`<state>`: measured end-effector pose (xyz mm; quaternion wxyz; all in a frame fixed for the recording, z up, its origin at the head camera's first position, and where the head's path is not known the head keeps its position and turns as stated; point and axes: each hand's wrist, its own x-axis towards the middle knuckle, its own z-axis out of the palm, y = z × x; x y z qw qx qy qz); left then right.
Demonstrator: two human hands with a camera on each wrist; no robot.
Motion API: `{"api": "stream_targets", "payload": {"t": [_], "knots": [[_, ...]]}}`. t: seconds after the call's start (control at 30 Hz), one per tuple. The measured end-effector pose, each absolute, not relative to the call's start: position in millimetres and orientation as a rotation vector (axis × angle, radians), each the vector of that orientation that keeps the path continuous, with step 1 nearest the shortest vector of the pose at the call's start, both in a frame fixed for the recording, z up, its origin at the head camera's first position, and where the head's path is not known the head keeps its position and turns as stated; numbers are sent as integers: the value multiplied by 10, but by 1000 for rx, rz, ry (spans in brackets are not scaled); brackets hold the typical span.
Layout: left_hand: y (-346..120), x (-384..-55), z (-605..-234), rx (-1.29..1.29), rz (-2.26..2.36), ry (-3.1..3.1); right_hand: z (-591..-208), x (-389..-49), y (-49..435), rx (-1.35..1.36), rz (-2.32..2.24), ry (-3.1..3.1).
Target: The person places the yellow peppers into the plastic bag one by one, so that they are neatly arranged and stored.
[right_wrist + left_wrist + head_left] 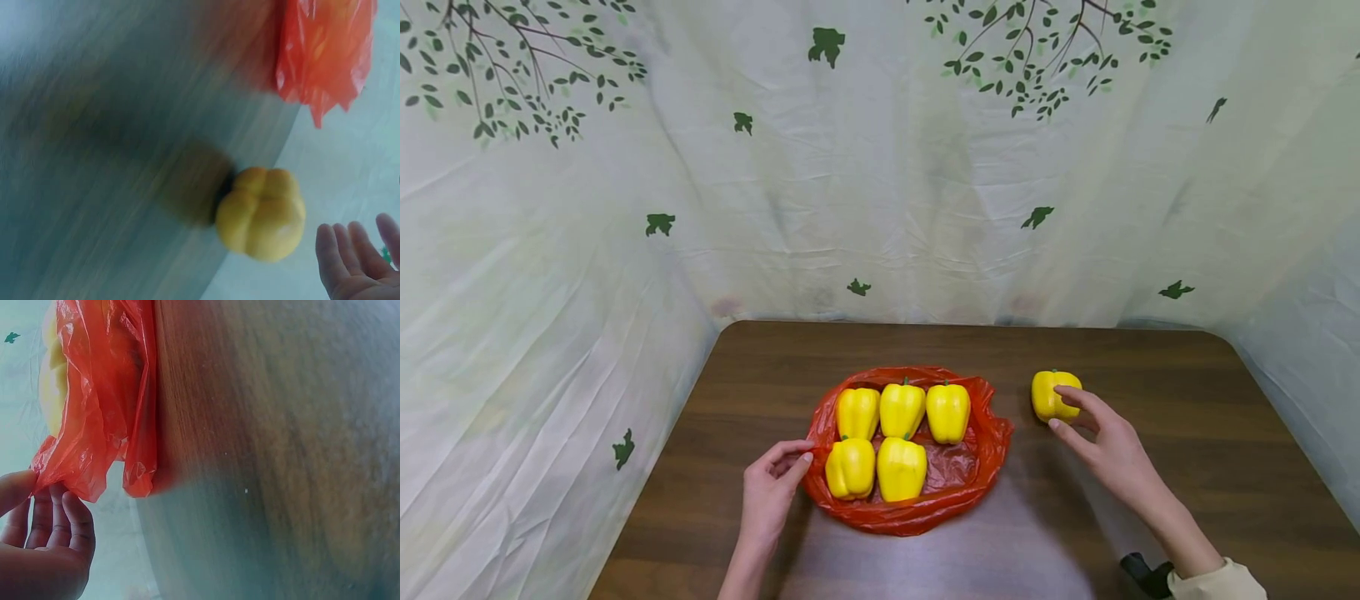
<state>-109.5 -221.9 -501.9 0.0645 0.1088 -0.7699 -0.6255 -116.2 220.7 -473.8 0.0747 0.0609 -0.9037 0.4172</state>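
A red plastic bag lies on the table with its mouth spread wide and its edge rolled into a ring. Inside stand yellow bell peppers, three at the back and two in front. My left hand pinches the bag's left edge between thumb and fingers; the left wrist view shows the thin film in that grip. Another bell pepper stands on the table right of the bag. Beside it is my right hand, fingers spread; the right wrist view shows a gap between the fingers and the pepper.
The brown wooden table has rounded far corners. Pale cloth with printed leaves and branches hangs behind it and at both sides. A black strap or device sits by my right wrist at the sleeve.
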Motion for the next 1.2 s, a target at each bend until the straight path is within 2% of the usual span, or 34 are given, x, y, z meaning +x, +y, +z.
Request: {"api": "stream_targets", "payload": {"t": [0.47,1.2], "knots": [[-2223,-1082,-5002,357,-1890,-2338,-4815,-1331,2406,52,1218,-2714],[-2216,-1079,-4992,354,-1867,-2353,-5092,-1600,2533,-92,1411,-2730]]}}
